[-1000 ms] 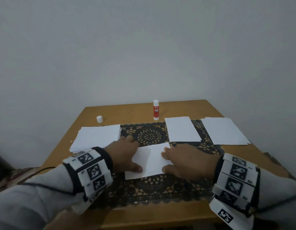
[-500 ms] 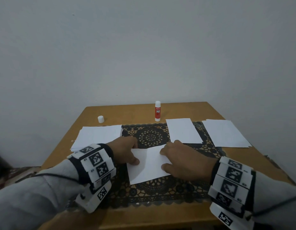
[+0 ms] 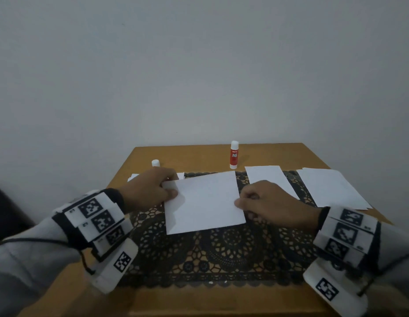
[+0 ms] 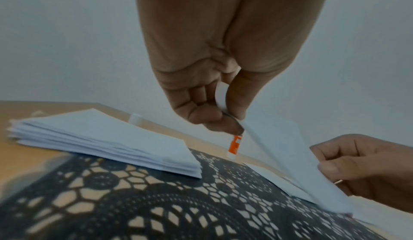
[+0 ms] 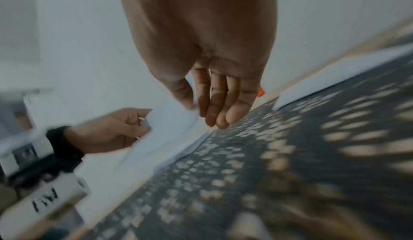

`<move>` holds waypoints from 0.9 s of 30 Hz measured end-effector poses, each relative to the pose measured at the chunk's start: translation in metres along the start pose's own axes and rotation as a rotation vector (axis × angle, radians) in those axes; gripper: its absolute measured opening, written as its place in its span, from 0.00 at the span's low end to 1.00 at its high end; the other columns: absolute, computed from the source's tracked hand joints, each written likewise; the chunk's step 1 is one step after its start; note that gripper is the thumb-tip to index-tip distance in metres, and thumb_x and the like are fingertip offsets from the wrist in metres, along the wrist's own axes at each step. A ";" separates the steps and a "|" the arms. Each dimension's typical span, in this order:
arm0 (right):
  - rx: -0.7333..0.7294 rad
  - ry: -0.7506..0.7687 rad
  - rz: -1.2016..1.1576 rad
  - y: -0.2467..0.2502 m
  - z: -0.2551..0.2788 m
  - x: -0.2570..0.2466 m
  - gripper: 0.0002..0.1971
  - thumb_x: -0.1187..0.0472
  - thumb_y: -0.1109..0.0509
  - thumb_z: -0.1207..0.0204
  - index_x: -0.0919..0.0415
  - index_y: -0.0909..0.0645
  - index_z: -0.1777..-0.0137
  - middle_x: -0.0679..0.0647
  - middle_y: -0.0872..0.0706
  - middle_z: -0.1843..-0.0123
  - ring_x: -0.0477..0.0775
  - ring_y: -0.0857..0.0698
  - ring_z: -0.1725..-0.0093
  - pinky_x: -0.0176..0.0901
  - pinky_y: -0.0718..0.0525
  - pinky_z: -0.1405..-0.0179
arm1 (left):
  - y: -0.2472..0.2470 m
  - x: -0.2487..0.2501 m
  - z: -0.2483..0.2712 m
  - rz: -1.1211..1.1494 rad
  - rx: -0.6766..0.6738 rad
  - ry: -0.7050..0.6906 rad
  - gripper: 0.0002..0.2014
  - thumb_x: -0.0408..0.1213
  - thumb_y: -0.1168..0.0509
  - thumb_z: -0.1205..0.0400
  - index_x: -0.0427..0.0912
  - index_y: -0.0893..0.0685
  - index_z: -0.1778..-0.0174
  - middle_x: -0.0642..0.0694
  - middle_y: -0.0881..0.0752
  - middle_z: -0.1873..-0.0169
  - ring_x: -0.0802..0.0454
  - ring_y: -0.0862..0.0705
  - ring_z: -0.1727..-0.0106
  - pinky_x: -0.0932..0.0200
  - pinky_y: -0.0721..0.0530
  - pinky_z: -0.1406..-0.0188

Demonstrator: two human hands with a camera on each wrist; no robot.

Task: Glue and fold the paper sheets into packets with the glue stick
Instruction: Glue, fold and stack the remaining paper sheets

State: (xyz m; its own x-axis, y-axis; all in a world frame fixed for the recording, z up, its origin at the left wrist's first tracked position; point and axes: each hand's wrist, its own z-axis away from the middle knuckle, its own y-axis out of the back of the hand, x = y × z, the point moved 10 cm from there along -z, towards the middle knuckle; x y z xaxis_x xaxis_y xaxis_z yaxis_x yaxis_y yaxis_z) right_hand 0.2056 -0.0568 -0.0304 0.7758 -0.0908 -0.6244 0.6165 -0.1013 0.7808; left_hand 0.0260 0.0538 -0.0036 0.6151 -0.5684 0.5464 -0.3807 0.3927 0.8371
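Note:
A white paper sheet (image 3: 203, 202) is held up off the black lace mat (image 3: 222, 252), near edge low. My left hand (image 3: 170, 191) pinches its left edge between thumb and fingers; the left wrist view shows that pinch (image 4: 228, 116) on the sheet (image 4: 279, 146). My right hand (image 3: 240, 202) pinches the right edge. In the right wrist view its thumb and fingers (image 5: 214, 113) close on the sheet (image 5: 167, 129). The red and white glue stick (image 3: 234, 154) stands uncapped at the back of the table, apart from both hands. Its white cap (image 3: 155, 162) sits at the back left.
A stack of blank sheets (image 4: 100, 137) lies at the left, mostly hidden behind my left hand in the head view. A folded white piece (image 3: 267, 177) and more sheets (image 3: 329, 191) lie at the right. The wooden table (image 3: 199, 152) stands against a plain wall.
The sheet lay on the mat under both hands. Both hands have since gripped its side edges, moved apart and lifted it, so it now looks wider and taller.

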 end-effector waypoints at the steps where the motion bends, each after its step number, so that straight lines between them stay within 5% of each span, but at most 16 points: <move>1: 0.008 0.005 -0.051 0.000 -0.005 -0.006 0.15 0.55 0.31 0.19 0.65 0.18 0.64 0.54 0.12 0.67 0.44 0.14 0.71 0.37 0.15 0.65 | 0.006 -0.004 0.001 0.038 0.011 0.005 0.08 0.30 0.34 0.20 0.44 0.21 0.63 0.46 0.17 0.65 0.53 0.19 0.66 0.52 0.17 0.65; 6: -0.014 -0.059 -0.282 -0.014 -0.043 -0.032 0.14 0.63 0.31 0.19 0.63 0.22 0.67 0.55 0.15 0.71 0.46 0.15 0.75 0.36 0.18 0.75 | 0.044 -0.039 0.005 0.200 0.185 0.105 0.03 0.30 0.34 0.18 0.35 0.21 0.52 0.37 0.16 0.64 0.45 0.18 0.67 0.50 0.19 0.67; 11: -0.055 -0.160 -0.484 -0.049 -0.084 -0.043 0.07 0.66 0.30 0.20 0.69 0.20 0.57 0.61 0.15 0.68 0.52 0.17 0.75 0.40 0.18 0.76 | 0.052 -0.100 0.002 0.342 0.226 0.339 0.19 0.26 0.31 0.22 0.39 0.28 0.37 0.37 0.15 0.61 0.42 0.16 0.62 0.51 0.16 0.62; 14: -0.066 -0.178 -0.399 -0.067 -0.105 -0.050 0.08 0.65 0.29 0.20 0.72 0.18 0.54 0.60 0.15 0.68 0.51 0.17 0.76 0.38 0.20 0.79 | 0.059 -0.121 0.000 0.225 0.275 0.373 0.26 0.25 0.27 0.26 0.40 0.29 0.35 0.35 0.16 0.55 0.38 0.15 0.56 0.46 0.13 0.56; 17: -0.077 -0.186 -0.235 -0.079 -0.121 -0.052 0.11 0.63 0.29 0.20 0.74 0.16 0.52 0.60 0.12 0.66 0.52 0.17 0.74 0.40 0.18 0.77 | 0.060 -0.133 -0.007 0.122 0.274 0.386 0.27 0.27 0.25 0.27 0.41 0.29 0.36 0.36 0.17 0.53 0.39 0.16 0.56 0.49 0.14 0.62; 22: -0.041 -0.057 0.161 -0.079 -0.134 -0.061 0.14 0.58 0.31 0.22 0.72 0.16 0.58 0.66 0.11 0.63 0.57 0.15 0.72 0.49 0.12 0.69 | 0.040 -0.142 -0.017 -0.069 0.127 0.413 0.36 0.39 0.26 0.24 0.43 0.37 0.23 0.37 0.21 0.37 0.39 0.19 0.42 0.44 0.18 0.41; 27: -0.022 0.068 0.151 -0.073 -0.134 -0.072 0.17 0.61 0.32 0.22 0.80 0.17 0.54 0.72 0.12 0.58 0.60 0.18 0.70 0.52 0.18 0.69 | 0.024 -0.131 -0.012 -0.197 -0.014 0.339 0.35 0.46 0.27 0.25 0.47 0.34 0.23 0.41 0.24 0.31 0.45 0.23 0.38 0.50 0.23 0.39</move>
State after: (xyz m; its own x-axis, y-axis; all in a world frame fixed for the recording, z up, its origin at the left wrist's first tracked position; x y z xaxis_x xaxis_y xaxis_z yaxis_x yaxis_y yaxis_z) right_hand 0.1223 0.0900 -0.0396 0.8669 -0.0362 -0.4971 0.4940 -0.0702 0.8666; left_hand -0.0555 0.1461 -0.0556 0.8695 -0.3635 0.3343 -0.2247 0.3116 0.9233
